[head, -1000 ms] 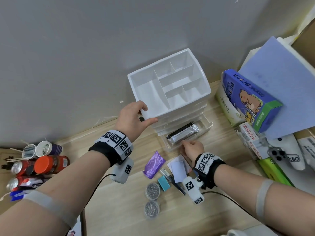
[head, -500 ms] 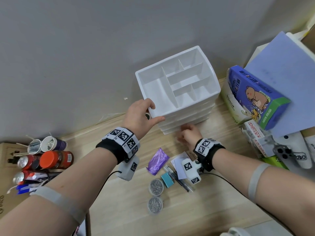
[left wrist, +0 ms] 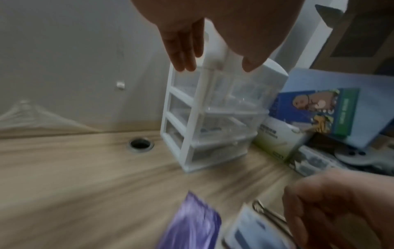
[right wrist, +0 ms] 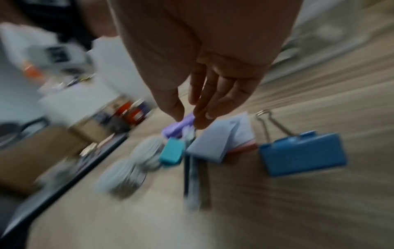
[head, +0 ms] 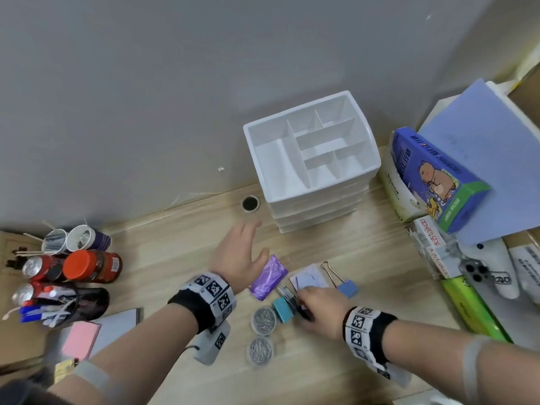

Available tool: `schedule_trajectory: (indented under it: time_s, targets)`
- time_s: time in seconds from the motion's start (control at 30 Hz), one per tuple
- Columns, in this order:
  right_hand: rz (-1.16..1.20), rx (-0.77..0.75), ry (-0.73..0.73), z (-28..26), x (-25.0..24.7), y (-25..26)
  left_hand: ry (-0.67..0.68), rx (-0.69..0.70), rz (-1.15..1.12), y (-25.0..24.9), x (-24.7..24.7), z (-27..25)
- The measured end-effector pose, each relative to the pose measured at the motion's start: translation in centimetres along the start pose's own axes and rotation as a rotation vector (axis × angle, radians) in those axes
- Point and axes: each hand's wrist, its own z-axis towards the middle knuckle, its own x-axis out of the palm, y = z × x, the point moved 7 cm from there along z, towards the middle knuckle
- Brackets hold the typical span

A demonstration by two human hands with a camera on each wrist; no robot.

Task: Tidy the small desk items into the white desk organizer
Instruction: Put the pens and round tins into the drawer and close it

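1. Now our left hand (head: 238,255) hangs over the worktop (head: 365,252) with straight, spread fingers; it holds nothing and touches nothing we can see.
2. Our right hand (head: 317,308) is lowered onto the group of small items. In the right wrist view its thumb and fingertips (right wrist: 204,116) are close together just above the dark pens (right wrist: 193,176), but the picture is blurred, so we cannot tell if they already pinch something.
3. Around this hand lie a purple packet (head: 268,277), a teal binder clip (head: 282,308), a stack of note papers (head: 309,280), a blue binder clip (head: 347,287) and two round boxes of pins (head: 263,334).
4. Beyond them the white desk organizer (head: 311,159) stands against the wall, its drawers closed, apart from both hands.
5. Of the writing, we can read only "talkoo" on a clear box (head: 435,252) at the right.
6. Only the left wrist view shows the transparent drawer fronts (left wrist: 221,150) from the side; only the head view shows the divided top tray (head: 268,159).
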Motion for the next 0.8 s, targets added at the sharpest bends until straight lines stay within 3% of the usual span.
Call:
schedule_trajectory:
  time_s: [0.23,0.37,0.5,0.67,0.8]
  targets:
    - [-0.219,0.236,-0.029,2.7,3.5,-0.3,0.412,-0.238,0.026,4.9,9.4,-9.8]
    - [-0.222,0.301,-0.009,2.7,3.2,-0.6,0.435,-0.398,0.008,5.2,12.4,-13.8]
    - [-0.182,0.296,-0.039,1.9,2.1,-0.5,0.409,-0.449,-0.022,4.7,15.0,-15.0]
    - [0.145,0.293,-0.113,0.4,-1.1,-1.8,0.378,-0.363,0.122,4.2,16.3,-14.5]
    - [0.706,0.493,-0.434,-0.2,-4.7,-6.4,0.373,-0.248,0.147,3.8,16.4,-14.0]
